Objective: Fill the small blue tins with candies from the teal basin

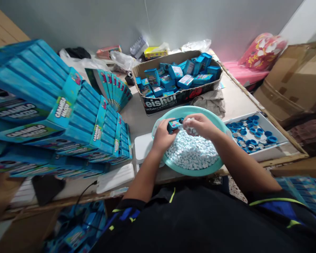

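Observation:
My left hand (163, 136) is wrapped round a small blue candy box (175, 124), held tilted above the far left part of a turquoise basin (197, 172). Small white and pale blue candies (192, 151) fill much of the basin. Right beside the box's open end, my right hand (201, 125) is closed on a small heap of these candies, some showing at its fingertips. Whether any candies are inside the box is hidden.
Behind the basin stands a cardboard carton (171, 105) of blue boxes. Stacked display boxes (55, 116) rise at the left. A white tray (271, 148) with blue caps lies at the right. A white scale (143, 147) and a phone (47, 188) are near the front edge.

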Available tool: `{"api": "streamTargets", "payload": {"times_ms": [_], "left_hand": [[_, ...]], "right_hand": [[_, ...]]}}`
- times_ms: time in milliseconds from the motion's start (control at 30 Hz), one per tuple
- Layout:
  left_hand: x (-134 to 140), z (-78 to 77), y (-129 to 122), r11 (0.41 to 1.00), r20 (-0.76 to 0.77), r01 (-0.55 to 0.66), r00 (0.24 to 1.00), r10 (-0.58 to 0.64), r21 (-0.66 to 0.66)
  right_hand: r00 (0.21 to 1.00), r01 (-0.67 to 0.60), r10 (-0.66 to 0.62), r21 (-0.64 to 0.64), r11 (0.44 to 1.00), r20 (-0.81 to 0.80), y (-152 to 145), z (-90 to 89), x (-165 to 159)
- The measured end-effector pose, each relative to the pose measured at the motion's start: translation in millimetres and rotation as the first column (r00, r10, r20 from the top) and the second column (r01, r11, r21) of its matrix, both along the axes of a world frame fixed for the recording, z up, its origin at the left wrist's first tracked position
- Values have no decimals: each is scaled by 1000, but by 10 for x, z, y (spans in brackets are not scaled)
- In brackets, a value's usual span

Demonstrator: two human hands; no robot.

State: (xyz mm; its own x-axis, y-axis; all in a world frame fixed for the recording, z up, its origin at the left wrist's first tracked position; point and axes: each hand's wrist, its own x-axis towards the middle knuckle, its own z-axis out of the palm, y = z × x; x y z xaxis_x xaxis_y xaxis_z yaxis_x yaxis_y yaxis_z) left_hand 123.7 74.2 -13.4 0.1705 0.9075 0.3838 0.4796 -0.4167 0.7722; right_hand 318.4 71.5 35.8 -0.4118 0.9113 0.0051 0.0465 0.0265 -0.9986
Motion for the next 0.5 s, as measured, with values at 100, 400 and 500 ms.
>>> {"api": "streamTargets", "payload": {"times_ms": [100, 400, 500], "left_hand": [[22, 17, -26, 988, -14, 156, 988, -156, -1], [44, 51, -91, 943, -25, 330, 943, -331, -50], [41, 47, -82, 947, -28, 316, 948, -318, -56]], "right_hand": [[927, 266, -267, -42, 963, -263, 33, -26, -78], [848, 442, -448, -87, 893, -283, 99, -134, -130], [852, 431, -440, -98, 897, -284, 104, -135, -123]]}}
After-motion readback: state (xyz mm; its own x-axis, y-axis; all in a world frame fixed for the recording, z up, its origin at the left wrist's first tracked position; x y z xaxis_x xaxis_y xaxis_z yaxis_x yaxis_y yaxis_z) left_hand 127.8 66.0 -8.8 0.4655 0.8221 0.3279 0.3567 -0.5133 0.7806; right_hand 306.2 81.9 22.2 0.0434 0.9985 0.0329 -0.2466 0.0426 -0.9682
